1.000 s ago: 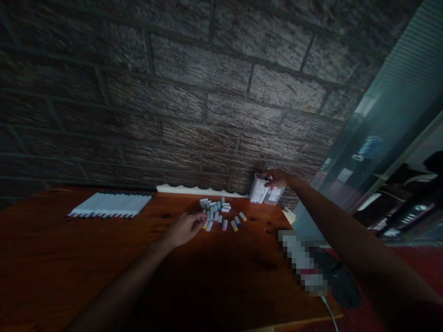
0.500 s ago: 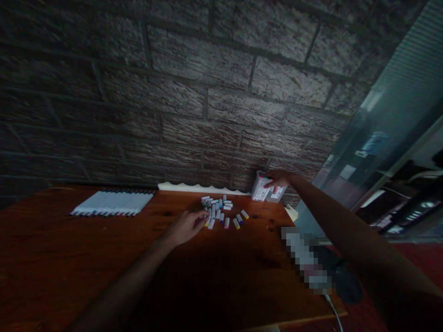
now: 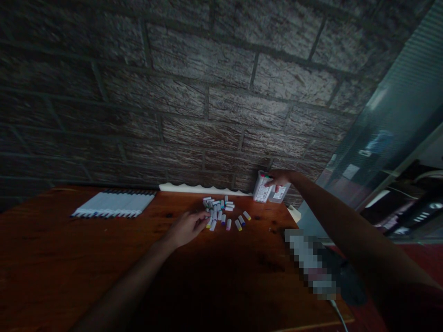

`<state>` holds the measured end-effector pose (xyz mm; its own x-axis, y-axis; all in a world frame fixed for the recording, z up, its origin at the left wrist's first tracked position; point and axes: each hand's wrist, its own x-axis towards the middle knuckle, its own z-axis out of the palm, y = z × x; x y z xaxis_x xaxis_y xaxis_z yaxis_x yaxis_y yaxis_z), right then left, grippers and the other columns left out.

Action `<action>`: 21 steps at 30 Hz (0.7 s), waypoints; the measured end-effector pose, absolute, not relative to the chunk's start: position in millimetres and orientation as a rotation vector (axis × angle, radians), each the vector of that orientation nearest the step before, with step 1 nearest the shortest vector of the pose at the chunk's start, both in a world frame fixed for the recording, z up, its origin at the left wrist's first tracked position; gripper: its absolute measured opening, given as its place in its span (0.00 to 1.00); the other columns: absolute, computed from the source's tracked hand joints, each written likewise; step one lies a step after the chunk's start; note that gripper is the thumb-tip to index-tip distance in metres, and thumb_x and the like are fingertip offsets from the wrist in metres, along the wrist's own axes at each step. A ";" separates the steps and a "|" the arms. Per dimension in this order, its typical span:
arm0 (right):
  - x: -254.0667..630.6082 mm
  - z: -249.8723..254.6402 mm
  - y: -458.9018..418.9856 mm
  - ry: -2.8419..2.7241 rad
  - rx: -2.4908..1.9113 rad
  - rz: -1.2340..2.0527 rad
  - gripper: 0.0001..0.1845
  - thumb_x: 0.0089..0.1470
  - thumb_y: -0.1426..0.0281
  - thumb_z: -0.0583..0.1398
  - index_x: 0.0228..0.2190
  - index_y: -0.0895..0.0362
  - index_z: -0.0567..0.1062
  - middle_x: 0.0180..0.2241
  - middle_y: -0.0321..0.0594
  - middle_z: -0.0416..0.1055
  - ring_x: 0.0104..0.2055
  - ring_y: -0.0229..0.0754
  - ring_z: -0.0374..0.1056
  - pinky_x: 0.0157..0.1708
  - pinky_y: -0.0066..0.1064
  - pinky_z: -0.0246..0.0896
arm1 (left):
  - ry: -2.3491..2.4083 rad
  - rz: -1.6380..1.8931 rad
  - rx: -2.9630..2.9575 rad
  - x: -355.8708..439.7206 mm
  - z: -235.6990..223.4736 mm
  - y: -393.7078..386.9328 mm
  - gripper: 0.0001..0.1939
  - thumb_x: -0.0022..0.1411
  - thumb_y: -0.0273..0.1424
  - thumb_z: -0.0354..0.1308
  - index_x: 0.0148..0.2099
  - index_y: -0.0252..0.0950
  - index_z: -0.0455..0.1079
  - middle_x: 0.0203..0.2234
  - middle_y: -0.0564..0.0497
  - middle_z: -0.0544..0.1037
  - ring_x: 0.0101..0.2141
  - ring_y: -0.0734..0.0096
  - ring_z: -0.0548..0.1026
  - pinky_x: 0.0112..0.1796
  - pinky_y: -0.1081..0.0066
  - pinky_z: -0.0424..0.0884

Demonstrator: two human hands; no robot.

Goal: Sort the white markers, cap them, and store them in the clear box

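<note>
My left hand (image 3: 187,228) rests on the wooden table (image 3: 104,267), fingers curled at the near left edge of a heap of several small white caps with coloured ends (image 3: 223,213). My right hand (image 3: 281,177) reaches to the far right corner and lies on top of a clear plastic box (image 3: 263,188) that holds markers with coloured tips; a second clear box (image 3: 279,193) stands beside it. The fingers bend over the box rim. What, if anything, my left fingers pinch is too dark to make out.
A row of several white markers (image 3: 114,204) lies side by side at the far left of the table. A white wavy strip (image 3: 194,188) runs along the brick wall. A blurred-out object (image 3: 311,265) and a dark item with a cable lie at the table's right edge.
Both hands hold nearly the same places. The view has shifted slightly; my left hand edged a little closer to the caps.
</note>
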<state>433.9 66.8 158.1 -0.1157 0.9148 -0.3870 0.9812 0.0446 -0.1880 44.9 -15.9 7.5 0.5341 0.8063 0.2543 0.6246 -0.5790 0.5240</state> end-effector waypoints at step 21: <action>434.0 184.2 55.4 2.202 2.066 -0.587 0.39 0.43 0.58 0.69 0.57 0.52 0.68 0.50 0.45 0.74 0.31 0.41 0.75 0.28 0.28 0.69 | 1.132 0.730 2.440 42.3 10.9 -15.2 0.19 0.68 0.41 0.46 0.51 0.41 0.73 0.32 0.52 0.80 0.29 0.70 0.75 0.32 0.74 0.65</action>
